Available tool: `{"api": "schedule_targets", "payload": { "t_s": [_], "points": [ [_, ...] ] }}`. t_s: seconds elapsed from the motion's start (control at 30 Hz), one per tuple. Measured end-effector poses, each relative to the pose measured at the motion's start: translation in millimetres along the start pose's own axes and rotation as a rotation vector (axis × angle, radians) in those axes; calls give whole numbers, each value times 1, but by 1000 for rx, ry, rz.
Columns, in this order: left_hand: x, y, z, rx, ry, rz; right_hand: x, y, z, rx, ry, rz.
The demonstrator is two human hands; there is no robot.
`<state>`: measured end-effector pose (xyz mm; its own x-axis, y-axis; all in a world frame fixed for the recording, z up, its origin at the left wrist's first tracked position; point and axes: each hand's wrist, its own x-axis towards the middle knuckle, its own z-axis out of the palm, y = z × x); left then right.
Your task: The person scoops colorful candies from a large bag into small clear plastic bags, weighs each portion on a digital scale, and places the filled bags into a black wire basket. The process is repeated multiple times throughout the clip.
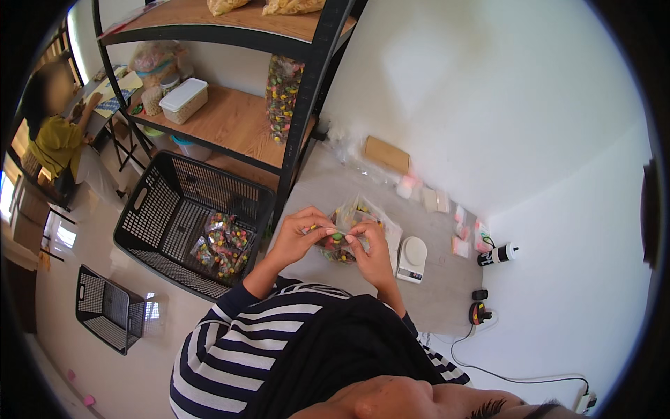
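Between my two hands is a small clear plastic bag of colourful candies (336, 238), pinched near its upper edge. My left hand (301, 235) grips one side with thumb and forefinger, and my right hand (370, 246) pinches the other side. Beneath and behind them on the grey table (445, 309) lies a larger open clear bag (361, 207) with more colourful candies, partly hidden by my hands. A white digital kitchen scale (413, 256) stands just right of my right hand. Several filled small bags (222, 243) lie in a black plastic crate (157, 225) to the left.
A black-framed shelf (235, 112) holds a lidded tub (184, 100) and a tall candy bag (284, 99). Along the wall are a cardboard box (387, 154), small packs (435, 200) and a bottle (497, 255). A smaller crate (107, 309) is on the floor; another person (57, 136) stands far left.
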<state>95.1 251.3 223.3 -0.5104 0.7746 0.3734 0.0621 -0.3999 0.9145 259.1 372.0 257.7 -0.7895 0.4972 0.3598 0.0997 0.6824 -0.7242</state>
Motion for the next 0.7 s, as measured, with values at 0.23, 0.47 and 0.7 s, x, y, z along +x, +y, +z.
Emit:
{"api": "schedule_targets", "payload": {
  "t_s": [0.23, 0.47, 0.7],
  "points": [
    [-3, -9, 1, 191, 90, 101, 12, 13, 9, -59, 15, -99],
    [-19, -16, -8, 232, 152, 39, 19, -1, 30, -80, -83, -139],
    [-37, -13, -19, 260, 218, -47, 22, 4, 55, -51, -83, -175]
  ]
}}
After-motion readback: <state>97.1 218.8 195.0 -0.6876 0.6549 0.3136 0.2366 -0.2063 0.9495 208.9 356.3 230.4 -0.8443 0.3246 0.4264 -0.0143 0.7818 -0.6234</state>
